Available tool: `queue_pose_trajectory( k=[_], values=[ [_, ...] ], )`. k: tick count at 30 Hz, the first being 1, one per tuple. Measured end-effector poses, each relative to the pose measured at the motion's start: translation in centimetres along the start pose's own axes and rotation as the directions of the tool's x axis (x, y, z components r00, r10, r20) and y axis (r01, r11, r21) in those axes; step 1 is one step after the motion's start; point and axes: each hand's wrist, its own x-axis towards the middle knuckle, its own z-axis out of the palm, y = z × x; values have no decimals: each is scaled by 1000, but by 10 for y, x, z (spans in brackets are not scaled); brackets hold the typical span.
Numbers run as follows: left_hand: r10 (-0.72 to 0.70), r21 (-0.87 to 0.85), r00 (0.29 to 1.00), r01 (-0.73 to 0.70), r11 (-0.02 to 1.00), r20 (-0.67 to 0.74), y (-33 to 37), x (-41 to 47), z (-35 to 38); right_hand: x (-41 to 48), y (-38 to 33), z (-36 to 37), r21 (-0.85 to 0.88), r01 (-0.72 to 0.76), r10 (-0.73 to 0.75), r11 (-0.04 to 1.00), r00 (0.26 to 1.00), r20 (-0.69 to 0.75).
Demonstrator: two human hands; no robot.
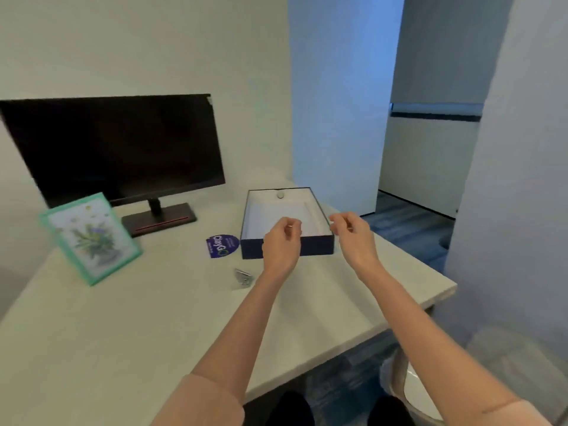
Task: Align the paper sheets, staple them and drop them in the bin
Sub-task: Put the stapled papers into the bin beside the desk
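A dark blue open box [316, 244] serves as the bin on the white desk [123, 318]. White paper sheets [270, 216] lie flat inside it. My left hand [281, 244] hovers over the box's front wall, fingers loosely curled and holding nothing. Over the box's front right corner hangs my right hand [353, 235], also empty with fingers apart. A small metal stapler [244, 278] lies on the desk, left of my left wrist.
A dark monitor [116, 149] stands at the back left. A teal-framed flower picture [89, 238] leans in front of it. A round purple sticker [222, 245] lies left of the box. The desk edge runs close on the right, a chair [461, 379] below it.
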Motion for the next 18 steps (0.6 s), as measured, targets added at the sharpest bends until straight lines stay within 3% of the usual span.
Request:
queue_pose_trajectory(
  k=[2,10,14,18],
  values=[
    [-26,72,996,32,997,-87,-24,3,-49,-12,-12,53,26,17,-20,1000,990,140],
    [-163,204,937,233,951,-309,-100,-6,-169,-52,-13,187,-31,20,-4,999,889,459],
    [-224,272,897,340,900,-381,-135,-21,-219,-69,-2,232,-106,44,21,993,837,547],
    [-262,311,864,414,856,-429,-169,-33,-259,-85,5,264,-173,202,-49,964,775,631]
  ],
)
